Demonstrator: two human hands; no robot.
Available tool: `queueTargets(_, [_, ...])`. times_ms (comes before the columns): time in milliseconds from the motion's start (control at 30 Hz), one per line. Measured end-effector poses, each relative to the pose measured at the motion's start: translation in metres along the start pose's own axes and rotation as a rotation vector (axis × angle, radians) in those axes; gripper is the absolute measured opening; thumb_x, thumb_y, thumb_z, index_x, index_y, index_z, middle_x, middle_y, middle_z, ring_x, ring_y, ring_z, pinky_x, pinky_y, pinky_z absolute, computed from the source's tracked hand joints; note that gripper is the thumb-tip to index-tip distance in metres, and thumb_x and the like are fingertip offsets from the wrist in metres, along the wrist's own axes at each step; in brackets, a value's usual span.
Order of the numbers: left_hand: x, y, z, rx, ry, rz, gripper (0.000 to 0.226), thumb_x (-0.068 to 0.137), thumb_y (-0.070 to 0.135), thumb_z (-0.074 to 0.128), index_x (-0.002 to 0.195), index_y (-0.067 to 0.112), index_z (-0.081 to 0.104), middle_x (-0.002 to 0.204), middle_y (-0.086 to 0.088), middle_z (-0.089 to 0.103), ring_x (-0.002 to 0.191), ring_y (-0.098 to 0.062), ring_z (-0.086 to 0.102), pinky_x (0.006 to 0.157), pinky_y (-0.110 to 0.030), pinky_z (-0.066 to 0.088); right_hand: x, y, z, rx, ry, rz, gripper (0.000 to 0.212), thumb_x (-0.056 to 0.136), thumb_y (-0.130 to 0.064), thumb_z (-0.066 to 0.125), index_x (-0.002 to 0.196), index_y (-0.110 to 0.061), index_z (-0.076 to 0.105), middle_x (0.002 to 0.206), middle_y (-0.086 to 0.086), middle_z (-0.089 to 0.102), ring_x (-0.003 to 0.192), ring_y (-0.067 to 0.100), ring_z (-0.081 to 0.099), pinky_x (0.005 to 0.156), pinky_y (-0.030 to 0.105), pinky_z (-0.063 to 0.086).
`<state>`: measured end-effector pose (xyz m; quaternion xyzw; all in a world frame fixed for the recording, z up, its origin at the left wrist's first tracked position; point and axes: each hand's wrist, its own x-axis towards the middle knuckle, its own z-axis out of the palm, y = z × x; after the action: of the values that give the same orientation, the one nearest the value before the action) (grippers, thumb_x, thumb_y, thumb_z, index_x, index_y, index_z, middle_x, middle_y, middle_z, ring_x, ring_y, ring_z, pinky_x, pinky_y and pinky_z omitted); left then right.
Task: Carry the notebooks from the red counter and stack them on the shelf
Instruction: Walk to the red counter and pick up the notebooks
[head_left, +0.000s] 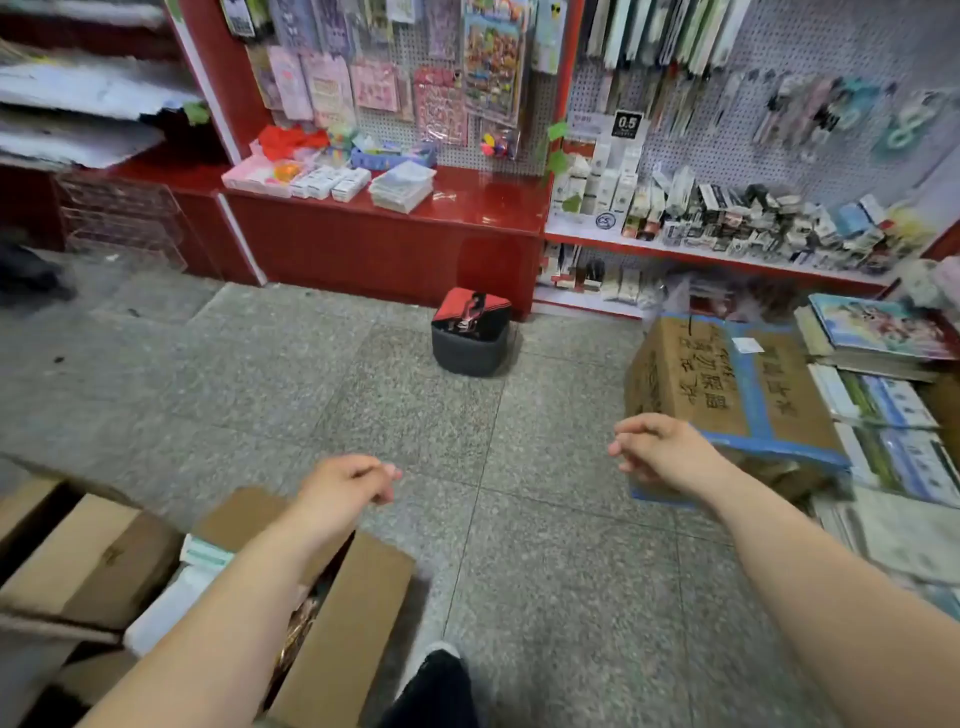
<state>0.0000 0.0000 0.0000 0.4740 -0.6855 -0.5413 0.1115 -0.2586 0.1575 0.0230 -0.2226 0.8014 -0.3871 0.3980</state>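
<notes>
We reach both arms toward the red table (457, 208); left hand (345, 483) and right hand (660, 449) hang loosely curled, gripping nothing.

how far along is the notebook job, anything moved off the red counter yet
Nothing looks done that this view can confirm: a pale stack of plastic-wrapped notebooks lies on the glossy red counter. In hand: nothing. The left hand and right hand are both empty, loosely curled, held out over the grey speckled floor, well short of the counter. Left: reach the stack, lift it, carry it, and stack it on the shelf.
</notes>
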Motion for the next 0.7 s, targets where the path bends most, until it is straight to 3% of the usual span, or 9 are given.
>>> queueTargets(67, [0.012,0.002,-0.001,0.033,-0.045,-0.009,0.028,0.091,0.007,0.043,0.07,0.015,0.061,0.065,0.01,0.061,0.069,-0.01,0.055,0.063,-0.01,0.039,0.015,-0.007,0.001,-0.006,0.005,-0.023,0.01,0.091,-0.009,0.046,0.099,-0.01,0.051,0.073,-0.002,0.06,0.058,0.012,0.052,0.046,0.016,0.036])
queueTargets(133, [0.03,0.002,-0.003,0.067,-0.114,-0.021,0.03,0.092,0.013,0.043,0.069,0.022,0.06,0.07,0.007,0.06,0.069,-0.006,0.056,0.066,-0.013,0.038,0.035,-0.016,0.003,-0.015,-0.001,-0.013,0.011,0.091,-0.009,0.046,0.1,-0.011,0.051,0.074,-0.002,0.06,0.055,0.01,0.055,0.047,0.016,0.037])
queueTargets(233, [0.069,0.007,-0.009,0.036,-0.108,-0.023,0.029,0.092,0.014,0.044,0.069,0.023,0.058,0.069,0.004,0.06,0.068,-0.004,0.055,0.064,-0.011,0.04,0.075,-0.043,0.008,-0.048,-0.017,-0.026,0.01,0.091,-0.009,0.044,0.1,-0.011,0.05,0.073,-0.004,0.059,0.04,-0.001,0.056,0.042,0.013,0.037])
queueTargets(300, [0.101,0.011,-0.017,-0.035,-0.056,-0.011,0.03,0.092,0.01,0.044,0.068,0.022,0.057,0.067,0.004,0.06,0.065,-0.005,0.054,0.054,-0.003,0.041,0.109,-0.067,0.014,-0.067,-0.046,-0.022,0.011,0.092,-0.01,0.044,0.101,-0.012,0.05,0.074,-0.005,0.059,0.049,0.004,0.057,0.04,0.01,0.039])
queueTargets(433, [0.175,0.019,-0.042,-0.107,0.053,-0.05,0.033,0.089,0.004,0.047,0.062,0.02,0.057,0.036,0.013,0.061,0.043,0.007,0.058,0.044,0.002,0.037,0.183,-0.119,0.031,-0.086,-0.071,-0.04,0.013,0.091,-0.01,0.044,0.101,-0.013,0.052,0.074,-0.006,0.061,0.049,0.002,0.056,0.049,0.013,0.043])
queueTargets(600, [0.265,0.039,-0.075,-0.111,0.085,-0.071,0.03,0.089,0.001,0.046,0.063,0.012,0.058,0.061,0.001,0.057,0.053,-0.005,0.054,0.045,0.001,0.038,0.268,-0.182,0.05,-0.068,-0.097,-0.042,0.011,0.091,-0.009,0.044,0.099,-0.013,0.051,0.075,-0.004,0.061,0.059,0.01,0.053,0.057,0.02,0.038])
queueTargets(700, [0.319,0.048,-0.093,-0.146,0.12,-0.088,0.034,0.088,0.001,0.047,0.059,0.015,0.057,0.048,0.007,0.06,0.045,0.0,0.056,0.046,-0.002,0.04,0.315,-0.213,0.057,-0.068,-0.086,-0.043,0.012,0.091,-0.009,0.044,0.098,-0.013,0.051,0.074,-0.005,0.061,0.047,0.002,0.057,0.055,0.019,0.037])
